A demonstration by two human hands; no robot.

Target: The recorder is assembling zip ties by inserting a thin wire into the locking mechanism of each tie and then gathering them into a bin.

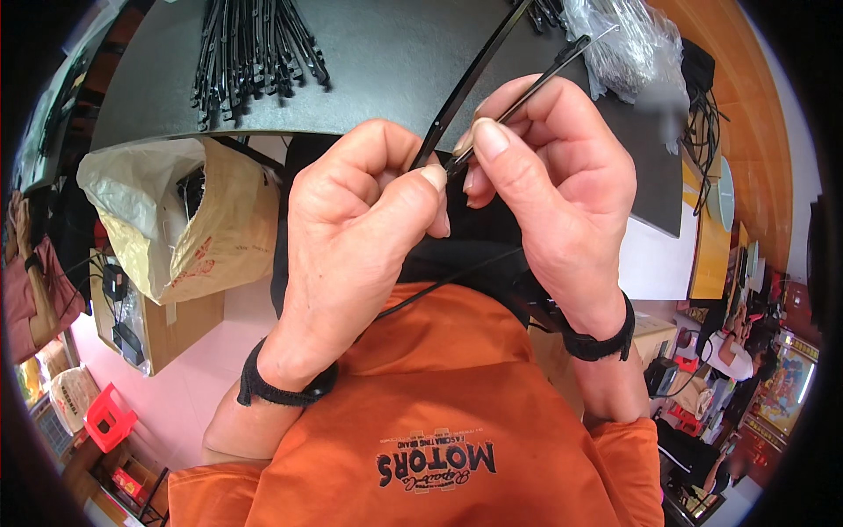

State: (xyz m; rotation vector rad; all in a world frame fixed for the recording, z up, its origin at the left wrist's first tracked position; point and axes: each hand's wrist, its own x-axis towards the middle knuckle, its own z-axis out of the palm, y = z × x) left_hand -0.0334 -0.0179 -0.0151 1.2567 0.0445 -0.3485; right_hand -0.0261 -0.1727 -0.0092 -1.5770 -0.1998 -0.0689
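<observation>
Between the thumb and bent fingers of my left hand [360, 206] is the lower end of a long, narrow black strip [470, 83], which slants up and right past the table edge. My right hand [562, 180] pinches a thin dark rod [540, 83] with a black fitting near its far end and a slim pale tip. The strip and the rod come together at my fingertips, in front of my lap; whether they are joined there I cannot tell. Both hands are closed, the fingertips almost touching. On the dark table [149, 97] lies a bundle of similar black strips [255, 61].
Clear plastic bags [628, 44] and more black pieces lie at the table's far right, by black cables [705, 132]. An open yellowish bag [237, 211] stands left below the table edge, near a cardboard box [180, 329]. A red stool [110, 417] and other people are further off.
</observation>
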